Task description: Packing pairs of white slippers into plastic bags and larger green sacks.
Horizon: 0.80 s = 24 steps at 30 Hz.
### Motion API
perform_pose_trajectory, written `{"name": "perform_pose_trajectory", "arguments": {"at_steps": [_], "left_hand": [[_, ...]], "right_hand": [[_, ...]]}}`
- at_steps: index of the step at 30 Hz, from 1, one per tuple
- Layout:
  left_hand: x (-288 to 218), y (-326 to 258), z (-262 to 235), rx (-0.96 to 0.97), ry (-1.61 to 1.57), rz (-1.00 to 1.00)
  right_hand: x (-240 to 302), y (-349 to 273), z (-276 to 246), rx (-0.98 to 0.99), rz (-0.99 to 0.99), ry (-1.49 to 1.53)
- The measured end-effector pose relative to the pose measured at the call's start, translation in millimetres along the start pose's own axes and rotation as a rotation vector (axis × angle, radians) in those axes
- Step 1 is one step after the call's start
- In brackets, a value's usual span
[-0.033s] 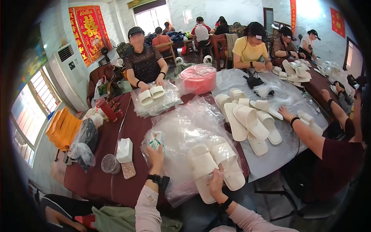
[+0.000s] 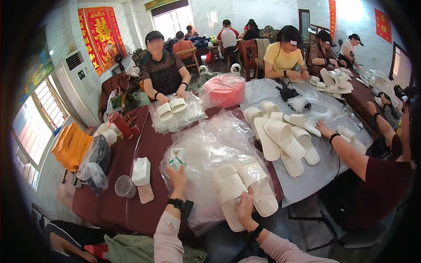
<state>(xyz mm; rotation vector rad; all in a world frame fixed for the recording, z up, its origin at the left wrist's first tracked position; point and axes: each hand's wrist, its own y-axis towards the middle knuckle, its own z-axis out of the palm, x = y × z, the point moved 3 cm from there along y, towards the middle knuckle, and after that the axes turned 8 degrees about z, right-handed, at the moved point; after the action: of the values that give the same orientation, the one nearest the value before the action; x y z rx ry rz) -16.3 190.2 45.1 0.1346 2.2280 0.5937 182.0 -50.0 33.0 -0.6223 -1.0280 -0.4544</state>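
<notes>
My right hand is closed on the inner edge of a cream slipper at the near edge of the table. Beside it lies a matching slipper, partly under clear plastic. My left hand has its thumb and fingers around the lower end of a small white and green packet, which lies on the plastic. Under and beyond both hands spreads a pile of clear plastic bags. How far the slippers sit inside a bag is hard to tell.
Loose cream slippers lie to the right, near a co-worker's hand. Across the table a person handles bagged slippers beside a pink roll. To the left are a white box, a plastic cup and a phone.
</notes>
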Motion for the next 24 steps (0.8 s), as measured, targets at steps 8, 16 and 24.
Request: {"name": "perform_pose_trajectory", "arguments": {"at_steps": [8,16,24], "left_hand": [[-39.0,-16.3,17.6,0.153,-0.243,0.037],[-46.0,-10.2,-11.6,0.471,0.307,0.443],[10.6,12.7,-29.6,0.642,-0.1,0.229]], "right_hand": [[-28.5,8.8,-9.0,-0.045,-0.021,0.011],[-18.4,7.8,-8.2,-0.051,-0.098,-0.064],[18.2,-9.4,2.6,0.029,0.02,0.127]]}}
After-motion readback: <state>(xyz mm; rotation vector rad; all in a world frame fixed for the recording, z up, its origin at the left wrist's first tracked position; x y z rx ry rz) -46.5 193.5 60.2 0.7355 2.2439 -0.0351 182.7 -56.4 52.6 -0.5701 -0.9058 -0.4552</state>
